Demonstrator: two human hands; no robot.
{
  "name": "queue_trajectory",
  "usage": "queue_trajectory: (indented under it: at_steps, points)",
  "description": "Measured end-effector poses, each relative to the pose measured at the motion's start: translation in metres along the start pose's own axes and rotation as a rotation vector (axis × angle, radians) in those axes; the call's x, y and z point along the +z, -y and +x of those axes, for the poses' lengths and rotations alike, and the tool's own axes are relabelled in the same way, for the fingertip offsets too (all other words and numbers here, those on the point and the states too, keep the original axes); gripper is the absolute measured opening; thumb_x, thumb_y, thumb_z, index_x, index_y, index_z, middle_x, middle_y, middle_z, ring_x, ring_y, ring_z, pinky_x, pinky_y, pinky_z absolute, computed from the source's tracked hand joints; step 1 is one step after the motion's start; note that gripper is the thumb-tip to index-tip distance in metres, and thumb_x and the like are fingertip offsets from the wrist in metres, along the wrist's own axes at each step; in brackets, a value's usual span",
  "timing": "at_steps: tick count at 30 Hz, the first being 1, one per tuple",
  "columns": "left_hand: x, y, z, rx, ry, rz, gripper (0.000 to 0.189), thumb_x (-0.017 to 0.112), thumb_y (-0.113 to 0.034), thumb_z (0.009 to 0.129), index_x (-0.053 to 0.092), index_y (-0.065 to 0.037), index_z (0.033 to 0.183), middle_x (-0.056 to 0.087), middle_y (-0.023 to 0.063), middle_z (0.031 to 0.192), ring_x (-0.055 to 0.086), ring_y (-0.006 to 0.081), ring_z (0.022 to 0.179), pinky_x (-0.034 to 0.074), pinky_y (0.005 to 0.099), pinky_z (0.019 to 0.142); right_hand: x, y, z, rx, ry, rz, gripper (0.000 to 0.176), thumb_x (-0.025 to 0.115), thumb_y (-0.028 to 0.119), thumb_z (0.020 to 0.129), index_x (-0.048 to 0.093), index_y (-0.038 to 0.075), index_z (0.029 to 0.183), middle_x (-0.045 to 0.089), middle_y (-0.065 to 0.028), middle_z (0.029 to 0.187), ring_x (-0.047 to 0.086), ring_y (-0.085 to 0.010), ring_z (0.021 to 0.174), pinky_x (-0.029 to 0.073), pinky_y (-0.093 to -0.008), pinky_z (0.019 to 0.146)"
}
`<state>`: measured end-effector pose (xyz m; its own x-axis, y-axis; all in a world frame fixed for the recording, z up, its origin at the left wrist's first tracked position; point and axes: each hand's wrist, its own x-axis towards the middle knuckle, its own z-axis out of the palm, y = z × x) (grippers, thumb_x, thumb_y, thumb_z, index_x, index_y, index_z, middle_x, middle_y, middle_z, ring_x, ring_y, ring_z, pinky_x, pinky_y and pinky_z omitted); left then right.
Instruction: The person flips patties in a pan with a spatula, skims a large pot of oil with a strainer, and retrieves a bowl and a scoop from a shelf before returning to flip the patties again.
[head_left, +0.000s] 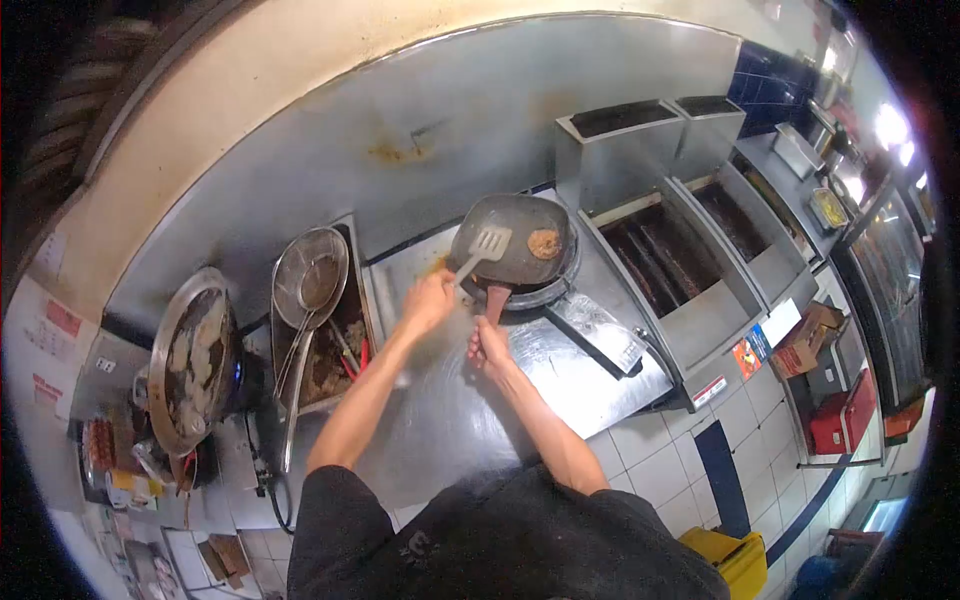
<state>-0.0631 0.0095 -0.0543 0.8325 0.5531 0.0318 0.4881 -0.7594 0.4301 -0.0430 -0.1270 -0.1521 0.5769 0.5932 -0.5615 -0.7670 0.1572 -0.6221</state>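
Observation:
My left hand [430,301] is closed on the handle of a slotted spatula [488,245], whose blade is over the left part of a dark square pan [512,215]. With my right hand [488,343] I grip the pan's reddish-brown handle [497,302]. A small browned patty of food [544,243] lies in the right half of the pan. The pan sits tilted over a round burner or second pan [540,295], partly hidden beneath it. A dark handle [595,342] sticks out from there toward the lower right.
Left of the steel counter [450,430] are a strainer [311,280] resting over a tray with food and red-handled tongs [363,354], then a large pan of frying pieces [195,365]. Deep fryer basins [665,250] stand to the right. A yellow bin [728,562] is on the floor.

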Motion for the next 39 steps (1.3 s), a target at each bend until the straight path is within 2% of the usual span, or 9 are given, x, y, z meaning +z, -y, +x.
queue_trajectory:
  at_steps: [8,15,17,23,25,29,31,33,39]
  points:
    - [-0.065,-0.03,-0.015,0.232,0.138,0.178,0.028,0.057,-0.02,0.082,0.068,-0.01,0.105,0.068,0.0185,0.094,0.063,0.0353,0.093,0.049,0.0428,0.085,-0.002,-0.012,0.018,-0.039,-0.019,0.083,0.034,0.054,0.031,0.088,0.044,0.009,0.064,0.045,-0.0037,0.05,0.045,-0.0168,0.037,0.033,-0.0303,0.031]
    - [0.011,-0.04,0.053,0.352,0.243,-0.089,0.027,0.057,-0.022,0.079,0.071,-0.011,0.1,0.067,0.0199,0.095,0.063,0.0361,0.095,0.048,0.041,0.089,0.0,-0.002,0.006,-0.01,0.015,0.023,0.025,0.057,0.028,0.087,0.042,0.014,0.072,0.043,0.0013,0.055,0.044,-0.0118,0.042,0.038,-0.0287,0.036]
    - [0.029,-0.052,0.052,0.119,0.129,-0.136,0.029,0.058,-0.024,0.078,0.07,-0.011,0.101,0.068,0.0179,0.097,0.063,0.0351,0.097,0.048,0.0403,0.089,0.001,-0.002,0.003,-0.03,0.019,0.043,0.024,0.057,0.028,0.086,0.042,0.014,0.072,0.043,0.0008,0.054,0.044,-0.0128,0.042,0.036,-0.0287,0.035]
    - [0.031,-0.021,0.034,0.139,-0.011,-0.269,0.027,0.058,-0.021,0.083,0.067,-0.012,0.107,0.067,0.0155,0.102,0.062,0.0346,0.099,0.047,0.0409,0.089,-0.002,-0.015,0.023,-0.07,-0.013,0.068,0.025,0.056,0.03,0.085,0.042,0.014,0.072,0.042,0.0003,0.052,0.045,-0.0155,0.04,0.031,-0.0289,0.033]
    - [0.025,0.003,0.027,0.347,-0.241,-0.187,0.031,0.06,-0.019,0.084,0.064,-0.013,0.114,0.067,0.0162,0.101,0.063,0.0332,0.096,0.05,0.0426,0.081,0.0,-0.01,0.016,-0.057,-0.014,0.057,0.025,0.056,0.03,0.085,0.042,0.014,0.072,0.042,0.0003,0.052,0.044,-0.0155,0.04,0.031,-0.0292,0.033]
    - [-0.018,0.01,0.004,0.299,-0.12,0.145,0.032,0.061,-0.011,0.083,0.063,-0.014,0.116,0.067,0.0154,0.088,0.063,0.0314,0.084,0.05,0.0396,0.067,-0.002,-0.005,0.008,0.001,0.05,0.056,0.025,0.054,0.029,0.088,0.043,0.011,0.074,0.044,-0.002,0.053,0.045,-0.017,0.038,0.034,-0.031,0.031]
    - [-0.021,0.018,0.0,0.652,-0.355,0.259,0.04,0.062,-0.007,0.082,0.06,-0.016,0.12,0.064,0.0129,0.077,0.061,0.0292,0.068,0.047,0.0406,0.057,-0.002,-0.008,0.012,0.005,0.041,0.05,0.025,0.053,0.03,0.088,0.044,0.011,0.075,0.044,-0.0017,0.053,0.045,-0.0171,0.039,0.034,-0.031,0.032]
    - [-0.017,0.017,-0.008,0.67,-0.364,0.265,0.044,0.062,-0.006,0.081,0.058,-0.018,0.123,0.062,0.0133,0.072,0.059,0.0293,0.061,0.047,0.0426,0.057,-0.005,-0.008,0.015,-0.006,0.04,0.027,0.026,0.053,0.03,0.089,0.044,0.011,0.074,0.044,-0.0021,0.053,0.045,-0.017,0.038,0.034,-0.0314,0.032]
    - [-0.024,-0.028,-0.044,0.174,-0.076,0.008,0.034,0.057,-0.014,0.086,0.061,-0.016,0.119,0.066,0.0199,0.086,0.064,0.0368,0.075,0.05,0.0432,0.067,-0.003,-0.011,0.018,-0.034,0.012,0.107,0.029,0.053,0.03,0.089,0.043,0.009,0.072,0.044,-0.0039,0.052,0.045,-0.0174,0.038,0.034,-0.0314,0.032]
